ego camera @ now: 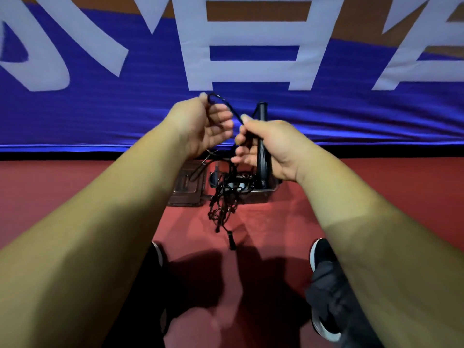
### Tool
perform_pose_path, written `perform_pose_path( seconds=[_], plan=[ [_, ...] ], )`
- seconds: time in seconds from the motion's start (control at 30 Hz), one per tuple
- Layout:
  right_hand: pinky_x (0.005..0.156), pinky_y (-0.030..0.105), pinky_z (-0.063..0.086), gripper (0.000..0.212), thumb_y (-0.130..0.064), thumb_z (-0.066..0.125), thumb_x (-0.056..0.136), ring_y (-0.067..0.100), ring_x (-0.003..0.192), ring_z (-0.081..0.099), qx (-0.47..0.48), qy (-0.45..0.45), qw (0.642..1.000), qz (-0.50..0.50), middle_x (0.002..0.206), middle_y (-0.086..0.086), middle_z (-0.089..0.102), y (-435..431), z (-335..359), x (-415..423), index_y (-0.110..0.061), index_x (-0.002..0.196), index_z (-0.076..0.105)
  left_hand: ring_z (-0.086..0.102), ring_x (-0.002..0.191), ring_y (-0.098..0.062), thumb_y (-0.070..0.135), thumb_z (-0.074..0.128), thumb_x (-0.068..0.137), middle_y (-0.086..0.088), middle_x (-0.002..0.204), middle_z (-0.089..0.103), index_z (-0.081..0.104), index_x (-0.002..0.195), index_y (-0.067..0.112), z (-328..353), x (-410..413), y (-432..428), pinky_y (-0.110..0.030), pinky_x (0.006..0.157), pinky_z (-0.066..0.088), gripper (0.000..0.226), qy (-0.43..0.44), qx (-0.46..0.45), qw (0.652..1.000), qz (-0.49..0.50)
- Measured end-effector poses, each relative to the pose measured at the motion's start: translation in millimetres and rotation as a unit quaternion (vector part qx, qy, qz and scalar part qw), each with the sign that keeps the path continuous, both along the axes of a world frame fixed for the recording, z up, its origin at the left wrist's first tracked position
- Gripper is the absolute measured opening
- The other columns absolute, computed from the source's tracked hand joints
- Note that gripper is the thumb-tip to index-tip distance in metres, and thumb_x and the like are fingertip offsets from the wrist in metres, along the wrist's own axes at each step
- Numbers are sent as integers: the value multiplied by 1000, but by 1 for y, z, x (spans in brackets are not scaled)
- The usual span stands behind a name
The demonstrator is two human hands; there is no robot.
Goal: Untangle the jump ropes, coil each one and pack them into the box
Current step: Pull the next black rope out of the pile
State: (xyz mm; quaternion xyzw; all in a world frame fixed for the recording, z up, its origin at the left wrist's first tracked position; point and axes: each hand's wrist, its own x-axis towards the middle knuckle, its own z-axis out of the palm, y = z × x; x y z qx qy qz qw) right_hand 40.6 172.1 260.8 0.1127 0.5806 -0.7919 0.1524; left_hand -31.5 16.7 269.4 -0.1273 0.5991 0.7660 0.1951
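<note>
My right hand (266, 146) grips a black jump-rope handle (261, 141) upright and pinches the thin black cord next to it. My left hand (203, 124) holds a loop of the same cord (226, 102) raised between thumb and fingers. Below both hands a tangled clump of black rope (223, 202) hangs in the air, with a loose end dangling at its bottom. On the red floor behind the clump lies an open clear plastic box (263, 193) holding more rope and handles, its lid (187, 187) lying flat to the left.
A blue banner (100, 114) with large white characters stands upright just behind the box. The floor is red (75, 187). My two shoes (322, 254) are at the bottom, on either side of the hanging rope.
</note>
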Motion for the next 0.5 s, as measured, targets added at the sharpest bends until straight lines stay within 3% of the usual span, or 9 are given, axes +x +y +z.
perform_pose_path(
  seconds=[0.07,0.13,0.2,0.27,0.3,0.37,0.43,0.5],
  plan=[
    [63,38,65,31,-32,58,110,16,56,57,-45,6,998,-53,71,2,61,2,5,-4,-15,85,62,74,83,-23,22,36,105,-8,100,74,69,107,7,-1,7,-3,-34,80,63,37,-13,-42,995,-90],
    [60,35,62,30,-32,58,110,15,54,53,-94,2,991,-99,71,1,59,5,10,-7,-16,85,60,73,95,-24,12,37,95,-7,110,75,69,119,7,-3,15,-4,-34,90,58,40,-20,-15,984,-176],
    [63,38,64,29,-30,58,110,14,53,52,-146,-1,980,-136,71,1,58,8,14,-10,-15,86,59,69,98,-21,6,38,90,0,104,75,70,115,15,-9,22,0,-30,89,50,42,21,-12,966,-256],
    [69,42,66,31,-29,57,110,15,53,52,-206,-2,964,-166,69,2,58,12,14,-11,-12,84,60,64,105,-17,10,46,90,2,111,75,70,120,20,-19,27,4,-30,88,46,40,93,-79,931,-345],
    [71,44,66,32,-28,57,110,15,54,53,-230,0,957,-176,68,3,59,14,14,-12,-11,84,60,65,112,-19,16,55,92,0,118,74,69,125,18,-26,28,5,-33,96,48,36,132,-124,903,-390],
    [72,46,66,31,-26,57,111,17,54,53,-252,8,949,-188,67,5,60,17,15,-10,-9,85,60,64,123,-34,25,70,91,-12,124,73,65,127,15,-42,27,2,-56,112,46,38,187,-202,850,-448],
    [72,46,66,29,-25,57,111,17,53,52,-256,18,945,-202,67,5,59,19,15,-9,-9,86,59,66,118,-38,30,72,89,-9,115,74,68,119,21,-50,26,0,-65,107,47,31,210,-275,828,-440],
    [71,45,65,28,-23,56,111,17,51,48,-267,25,937,-224,66,5,56,21,15,-7,-9,87,58,70,101,-23,31,72,94,1,106,76,73,108,28,-54,26,-1,-54,103,53,15,233,-334,808,-427]
  ],
)
